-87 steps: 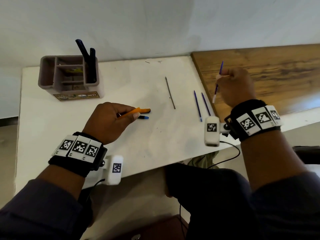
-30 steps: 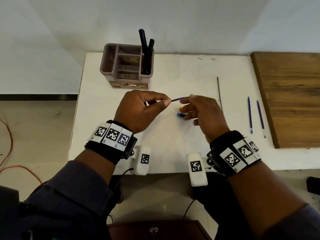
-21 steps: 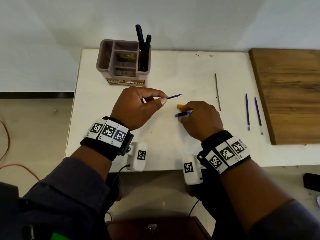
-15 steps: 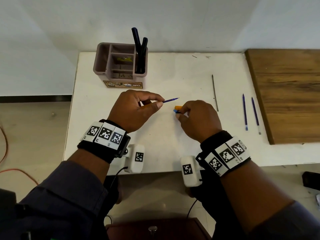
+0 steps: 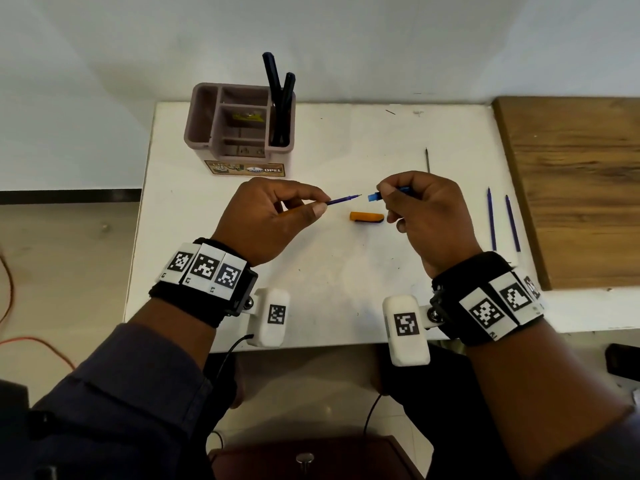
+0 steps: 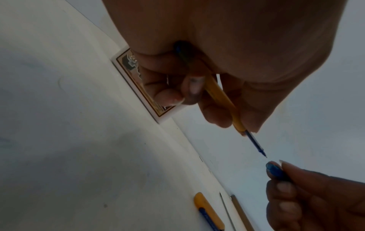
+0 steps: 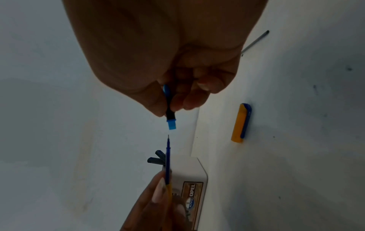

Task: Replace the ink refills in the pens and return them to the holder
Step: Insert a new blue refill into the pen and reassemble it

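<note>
My left hand (image 5: pixel 277 216) grips an orange pen barrel (image 6: pixel 223 100) with a blue refill (image 5: pixel 343 199) sticking out of its front end. My right hand (image 5: pixel 426 216) pinches the pen's blue tip section (image 5: pixel 375 196), its open end facing the refill point a short gap away (image 7: pixel 171 124). The orange cap (image 5: pixel 366 216) with a blue clip lies on the white table (image 5: pixel 329 292) just below the gap between the two parts. The pink-brown holder (image 5: pixel 239 133) stands at the back left with two dark pens (image 5: pixel 278 98) in its right compartment.
Two blue refills (image 5: pixel 500 220) lie at the table's right side beside a wooden board (image 5: pixel 575 188). A thin dark refill (image 5: pixel 428 160) lies behind my right hand. An orange cable (image 5: pixel 34 344) runs over the floor at the left.
My right hand picked the blue tip section up off the table and raised it to face the refill point. The left hand kept the barrel nearly still. The cap stayed on the table.
</note>
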A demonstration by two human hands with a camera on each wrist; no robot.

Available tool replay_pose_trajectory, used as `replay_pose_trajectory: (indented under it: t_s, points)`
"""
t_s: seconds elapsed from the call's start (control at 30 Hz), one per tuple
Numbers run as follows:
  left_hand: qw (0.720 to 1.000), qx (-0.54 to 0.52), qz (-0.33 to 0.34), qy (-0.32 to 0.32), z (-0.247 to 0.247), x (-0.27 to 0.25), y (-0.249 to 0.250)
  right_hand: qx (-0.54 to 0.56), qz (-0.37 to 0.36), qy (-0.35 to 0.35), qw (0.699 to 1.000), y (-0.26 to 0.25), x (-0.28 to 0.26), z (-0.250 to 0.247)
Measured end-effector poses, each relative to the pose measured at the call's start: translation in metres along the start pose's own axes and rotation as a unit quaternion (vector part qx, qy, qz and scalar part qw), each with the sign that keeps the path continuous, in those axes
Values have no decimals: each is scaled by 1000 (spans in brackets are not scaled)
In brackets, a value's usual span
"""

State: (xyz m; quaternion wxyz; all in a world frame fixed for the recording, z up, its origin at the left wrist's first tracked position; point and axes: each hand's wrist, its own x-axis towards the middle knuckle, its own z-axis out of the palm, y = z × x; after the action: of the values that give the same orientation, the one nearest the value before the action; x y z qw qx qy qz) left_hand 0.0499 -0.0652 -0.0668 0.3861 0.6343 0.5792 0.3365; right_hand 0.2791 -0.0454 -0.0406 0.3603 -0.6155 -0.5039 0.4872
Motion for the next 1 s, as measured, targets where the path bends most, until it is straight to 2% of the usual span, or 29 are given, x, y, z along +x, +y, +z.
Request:
replay_pose_trajectory:
  t_s: [0.37, 0.63, 1.0]
  points:
    - [1000, 1, 5, -19, 6, -2, 3, 24, 23, -9, 999, 3, -2, 9]
    - [1000, 6, 7, -13, 7, -4, 8, 79, 56, -49, 994, 3, -7, 10]
    - [1000, 0, 21, -7, 3, -2, 8, 101, 50, -7, 994, 4, -1, 5]
